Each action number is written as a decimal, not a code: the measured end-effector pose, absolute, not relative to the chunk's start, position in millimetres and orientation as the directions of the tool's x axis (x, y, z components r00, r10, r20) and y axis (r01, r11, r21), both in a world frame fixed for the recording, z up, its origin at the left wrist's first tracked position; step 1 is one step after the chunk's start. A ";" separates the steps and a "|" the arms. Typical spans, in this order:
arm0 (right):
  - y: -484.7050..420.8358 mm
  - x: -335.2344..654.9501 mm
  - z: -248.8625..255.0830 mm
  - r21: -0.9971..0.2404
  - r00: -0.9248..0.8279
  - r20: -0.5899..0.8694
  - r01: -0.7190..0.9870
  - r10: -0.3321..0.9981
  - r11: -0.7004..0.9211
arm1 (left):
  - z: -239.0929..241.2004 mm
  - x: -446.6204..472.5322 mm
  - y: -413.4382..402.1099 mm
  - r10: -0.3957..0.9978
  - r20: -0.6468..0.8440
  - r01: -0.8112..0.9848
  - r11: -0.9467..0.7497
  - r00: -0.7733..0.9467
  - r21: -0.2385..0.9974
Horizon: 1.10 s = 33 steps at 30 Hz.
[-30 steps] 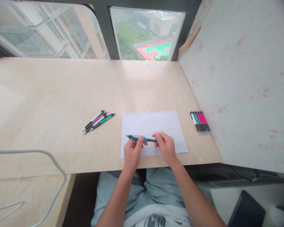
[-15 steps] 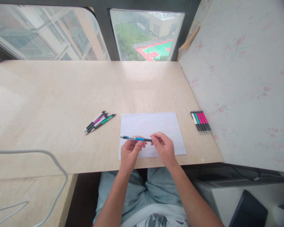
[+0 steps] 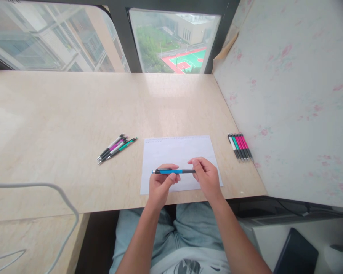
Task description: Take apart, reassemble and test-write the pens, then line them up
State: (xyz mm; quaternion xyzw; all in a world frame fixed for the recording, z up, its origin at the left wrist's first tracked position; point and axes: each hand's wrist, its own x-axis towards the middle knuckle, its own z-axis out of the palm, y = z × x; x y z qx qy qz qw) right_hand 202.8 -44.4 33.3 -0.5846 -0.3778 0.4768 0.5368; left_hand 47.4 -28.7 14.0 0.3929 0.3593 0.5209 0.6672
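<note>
A blue pen with a black grip lies level between my two hands, above a white sheet of paper. My left hand pinches its barrel between thumb and fingers, near the clip end. The black clip now faces up. At the dark tip end, the thumb and fingers of my right hand close around the pen, hiding the point. Small handwriting runs along the paper's top edge.
Several pens lie in a loose pile left of the paper. To the right, a neat row of pens sits near the flowered wall. A grey cable loops over the left side of the desk.
The pen has turned about its length, so its clip shows where a white label showed before. Both hands and the pen have shifted slightly right over the paper.
</note>
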 end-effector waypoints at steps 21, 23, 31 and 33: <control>-46.6 217.9 28.8 -0.956 0.147 -0.087 0.267 0.985 -0.124 | -1.1 51.0 -27.6 0.957 -0.267 -0.550 0.286 0.117 0.785; -46.4 218.8 30.6 -0.964 0.120 -0.053 0.251 0.991 -0.082 | 0.5 50.7 -28.5 0.957 -0.271 -0.551 0.283 0.106 0.785; -48.5 225.5 35.9 -0.946 0.049 -0.144 0.285 0.988 -0.152 | 7.5 48.5 -33.8 0.967 -0.232 -0.469 0.256 0.109 0.845; -48.6 227.0 35.7 -0.941 0.032 -0.130 0.309 0.991 -0.134 | 6.8 48.3 -33.9 0.964 -0.237 -0.447 0.265 0.118 0.855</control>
